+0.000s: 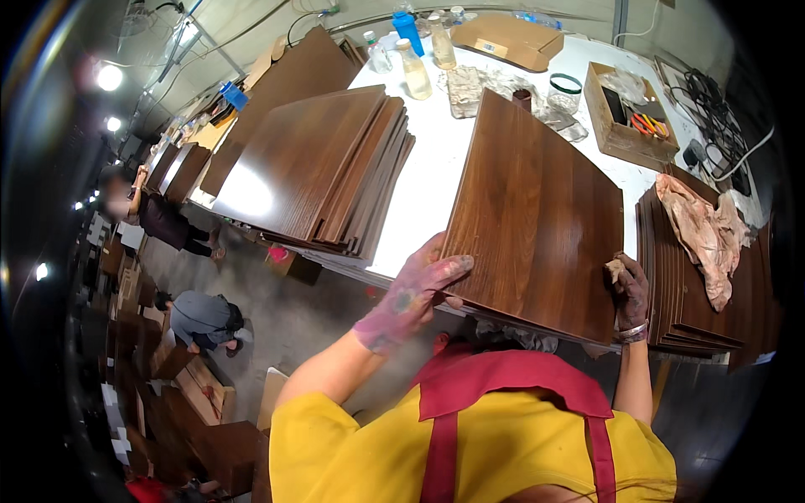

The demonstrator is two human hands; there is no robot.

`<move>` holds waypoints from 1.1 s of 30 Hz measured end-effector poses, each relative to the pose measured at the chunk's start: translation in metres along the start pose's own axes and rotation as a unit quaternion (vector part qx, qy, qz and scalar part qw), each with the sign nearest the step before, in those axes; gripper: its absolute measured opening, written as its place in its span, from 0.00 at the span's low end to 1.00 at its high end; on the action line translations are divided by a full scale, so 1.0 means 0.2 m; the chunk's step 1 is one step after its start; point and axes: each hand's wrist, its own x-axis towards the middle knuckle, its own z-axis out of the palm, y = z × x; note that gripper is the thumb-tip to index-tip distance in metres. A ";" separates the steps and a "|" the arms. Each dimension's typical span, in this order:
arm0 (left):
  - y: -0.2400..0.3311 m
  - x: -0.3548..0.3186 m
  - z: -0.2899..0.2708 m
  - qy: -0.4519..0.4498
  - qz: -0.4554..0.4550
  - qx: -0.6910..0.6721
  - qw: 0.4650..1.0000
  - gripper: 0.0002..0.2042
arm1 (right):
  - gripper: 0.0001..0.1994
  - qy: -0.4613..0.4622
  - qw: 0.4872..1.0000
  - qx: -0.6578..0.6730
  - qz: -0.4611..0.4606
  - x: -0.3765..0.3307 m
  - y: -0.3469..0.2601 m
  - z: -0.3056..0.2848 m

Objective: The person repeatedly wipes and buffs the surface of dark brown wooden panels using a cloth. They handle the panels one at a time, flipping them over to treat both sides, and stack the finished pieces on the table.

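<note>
While both hands, left hand (415, 293) and right hand (629, 289), grasp the dark brown stained wooden panel (537, 214) at the white bench (428, 180) edge, it may slip off.

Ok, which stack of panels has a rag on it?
The right stack, beside the right hand: a crumpled rag lies on it. The left stack is bare.

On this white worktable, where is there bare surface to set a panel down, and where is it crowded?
Bare white table runs as a strip between the left stack of dark brown wooden panels and the brown panel gripped by the left hand and right hand. The far end is crowded: clear plastic bottles, open wooden box, black cables. The rag-topped stack fills the right.
</note>
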 end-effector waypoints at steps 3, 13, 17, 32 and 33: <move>0.12 -0.12 -0.13 0.036 -0.001 0.005 0.999 0.39 | 0.24 -0.016 0.989 0.144 -0.041 0.00 -0.03 0.19; 0.48 -0.30 -1.56 0.280 0.118 0.042 0.952 0.21 | 0.28 -0.220 0.948 0.116 -0.201 0.35 -0.37 1.58; 0.55 -0.28 -2.05 0.222 0.133 0.257 0.931 0.24 | 0.22 -0.266 0.950 0.132 -0.098 0.38 -0.35 2.00; 0.49 0.11 -2.67 0.299 0.157 0.625 0.704 0.25 | 0.19 -0.370 0.898 0.231 -0.061 0.28 -0.25 2.55; 0.49 0.09 -2.66 0.311 0.141 0.626 0.701 0.25 | 0.18 -0.344 0.918 0.189 -0.055 0.26 -0.27 2.46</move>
